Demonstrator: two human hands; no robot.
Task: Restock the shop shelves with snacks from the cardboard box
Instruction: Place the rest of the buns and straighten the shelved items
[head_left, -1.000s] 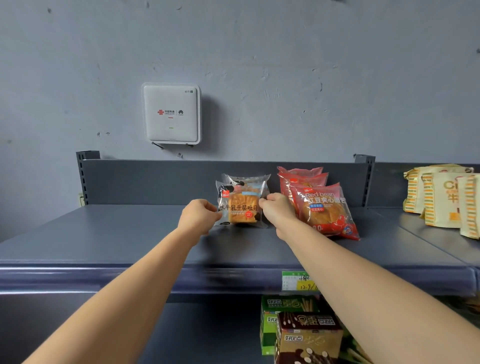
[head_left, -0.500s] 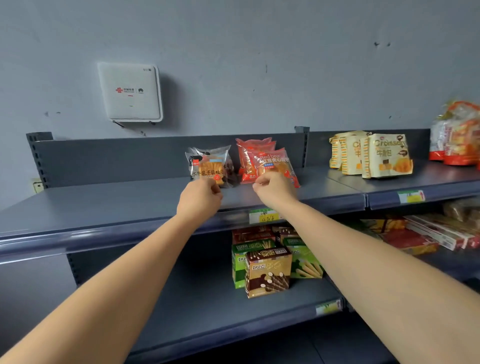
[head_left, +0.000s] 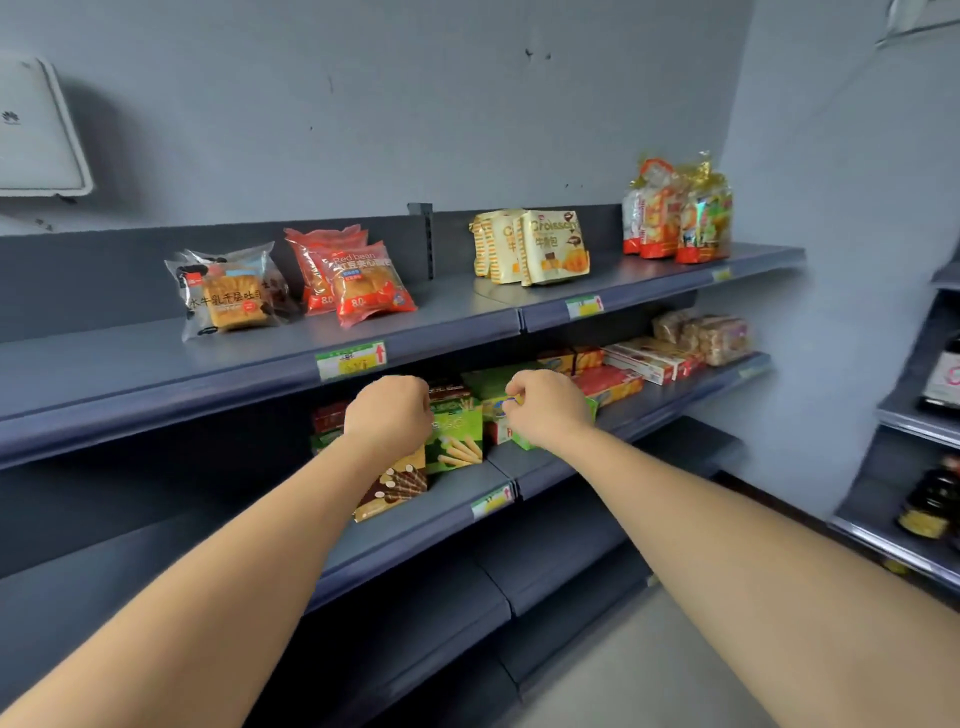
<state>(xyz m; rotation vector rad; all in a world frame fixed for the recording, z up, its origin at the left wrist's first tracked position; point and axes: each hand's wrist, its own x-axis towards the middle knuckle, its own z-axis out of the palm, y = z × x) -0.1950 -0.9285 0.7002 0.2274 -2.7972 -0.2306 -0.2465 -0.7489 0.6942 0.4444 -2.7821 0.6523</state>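
Observation:
Two clear toast bread packs (head_left: 231, 299) lean on the top shelf (head_left: 156, 364), left of the red bean bread packs (head_left: 358, 283). My left hand (head_left: 388, 415) and my right hand (head_left: 545, 408) hang in front of the second shelf, both loosely curled with nothing in them. They are well below and in front of the bread packs, touching none. Behind my hands stand green and brown wafer stick boxes (head_left: 454, 441). The cardboard box is out of view.
Croissant packs (head_left: 540, 249) and orange biscuit bags (head_left: 675, 213) fill the top shelf's right half. Red boxes (head_left: 649, 361) and bread loaves (head_left: 711, 335) lie on the second shelf. A side rack with dark bottles (head_left: 930, 504) stands at right. Floor (head_left: 649, 670) shows below.
Both hands have let go of the toast pack and pulled back down from the top shelf to the second shelf's level. The view has swung right and downward.

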